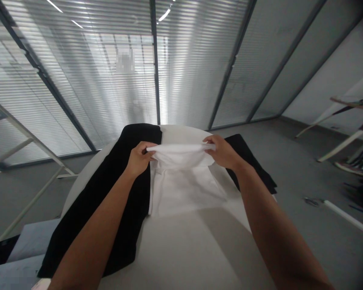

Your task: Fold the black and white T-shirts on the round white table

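Observation:
A white garment (184,185) lies on a round white table (184,249). Its far edge is folded back and lifted. My left hand (139,158) pinches the left end of that folded edge, fingers closed. At the right end, my right hand (222,152) grips the same edge, fingers closed too. A long black garment (115,201) lies flat along the table's left side, under my left forearm. Another black piece of cloth (251,161) lies at the table's right edge, just beyond my right wrist.
A glass wall with blinds (157,72) stands behind the table. A white metal frame (24,153) is at the left. White table legs (335,137) and a white tube (347,217) on the grey floor are at the right. A grey seat (30,241) sits at lower left.

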The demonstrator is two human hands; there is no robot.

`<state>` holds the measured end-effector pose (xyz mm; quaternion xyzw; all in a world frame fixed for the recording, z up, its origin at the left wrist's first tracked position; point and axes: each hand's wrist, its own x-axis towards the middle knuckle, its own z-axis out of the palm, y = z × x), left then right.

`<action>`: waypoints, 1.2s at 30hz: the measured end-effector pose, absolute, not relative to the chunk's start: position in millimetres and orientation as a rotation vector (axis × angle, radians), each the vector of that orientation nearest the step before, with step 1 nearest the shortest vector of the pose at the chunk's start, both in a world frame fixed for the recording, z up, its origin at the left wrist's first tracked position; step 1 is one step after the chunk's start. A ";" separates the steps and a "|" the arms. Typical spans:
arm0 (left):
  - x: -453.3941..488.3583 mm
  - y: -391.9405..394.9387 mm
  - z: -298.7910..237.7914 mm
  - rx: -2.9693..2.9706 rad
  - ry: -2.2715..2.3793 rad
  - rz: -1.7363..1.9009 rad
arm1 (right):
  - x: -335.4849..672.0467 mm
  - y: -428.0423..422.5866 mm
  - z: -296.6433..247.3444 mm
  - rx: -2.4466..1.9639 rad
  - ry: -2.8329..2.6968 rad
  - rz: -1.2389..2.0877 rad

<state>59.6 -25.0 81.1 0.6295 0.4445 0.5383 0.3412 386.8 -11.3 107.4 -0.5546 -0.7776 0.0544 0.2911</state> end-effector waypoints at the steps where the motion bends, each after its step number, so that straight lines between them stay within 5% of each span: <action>1: 58.1 -24.6 80.6 1.617 1.102 1.392 | 388.2 -11.8 108.0 -1.502 -2.088 0.154; 17: 36.6 -64.8 146.3 1.901 0.973 0.303 | 401.7 -62.9 148.9 -1.649 -2.618 0.800; 24: 76.3 -75.4 136.6 2.273 1.356 0.371 | 378.2 -66.1 147.1 -1.653 -2.610 0.639; 36: 115.7 -71.5 51.3 2.439 1.650 0.099 | 303.1 -48.4 34.9 -1.690 -2.579 0.285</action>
